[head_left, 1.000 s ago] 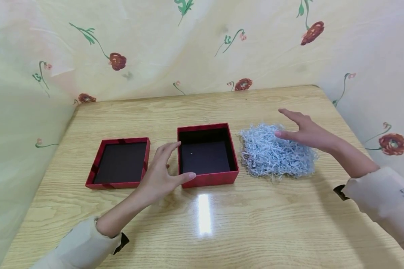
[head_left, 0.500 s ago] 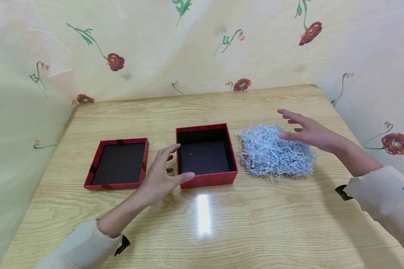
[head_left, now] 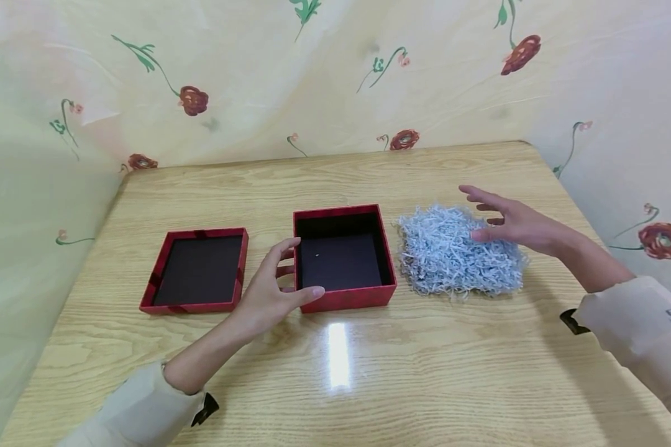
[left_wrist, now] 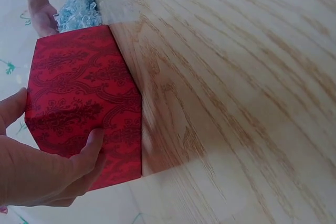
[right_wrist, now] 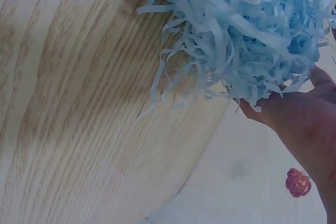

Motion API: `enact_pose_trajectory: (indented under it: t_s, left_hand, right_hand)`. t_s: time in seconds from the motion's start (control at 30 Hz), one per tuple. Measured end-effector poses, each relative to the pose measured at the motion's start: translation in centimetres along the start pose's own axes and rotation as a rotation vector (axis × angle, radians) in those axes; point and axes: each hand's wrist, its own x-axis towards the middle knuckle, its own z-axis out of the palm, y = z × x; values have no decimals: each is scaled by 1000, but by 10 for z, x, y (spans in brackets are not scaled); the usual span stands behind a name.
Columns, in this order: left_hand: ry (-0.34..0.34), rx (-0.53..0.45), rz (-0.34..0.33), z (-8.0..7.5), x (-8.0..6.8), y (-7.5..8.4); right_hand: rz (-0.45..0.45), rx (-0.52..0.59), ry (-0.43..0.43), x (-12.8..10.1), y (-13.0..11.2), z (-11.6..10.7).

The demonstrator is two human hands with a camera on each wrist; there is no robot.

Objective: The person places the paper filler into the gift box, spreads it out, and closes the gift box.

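Note:
A red patterned box [head_left: 349, 299] with a dark inside stands without its lid at mid-table. My left hand [head_left: 265, 298] holds its left side, with the thumb across the front wall and the fingers along the left wall and rim. The left wrist view shows fingertips against the red patterned side [left_wrist: 84, 87]. To the right lies a heap of pale blue shredded paper [head_left: 453, 261]. My right hand [head_left: 517, 223] is spread over its far right part, thumb overlapping the shreds. In the right wrist view, part of that hand [right_wrist: 304, 114] is hidden behind the shreds.
A shallow red lid [head_left: 196, 307] with a dark lining lies inside-up left of the box. The wood-grain table [head_left: 425, 385] ends at a floral cloth [head_left: 335, 81] behind and at both sides.
My left fingers have closed in against the box's left wall. The right hand has shifted slightly right and lower, nearer the shredded paper. Box, lid and paper stay put.

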Motion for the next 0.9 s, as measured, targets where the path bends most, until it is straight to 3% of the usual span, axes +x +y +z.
enact_pose_trajectory:
  t_s: [0.33,0.63,0.9]
  left_hand:
    - [-3,-10,0,-1,-1,1]
    - [-3,-16,-9,-1,1,1]
    - [-5,-17,-17,-1,1,1]
  right_hand:
    - [-40,-67,-36,5,-2,9]
    - [-177,-260,-73,16,3,26]
    - [-154,-361,-69,16,0,35]
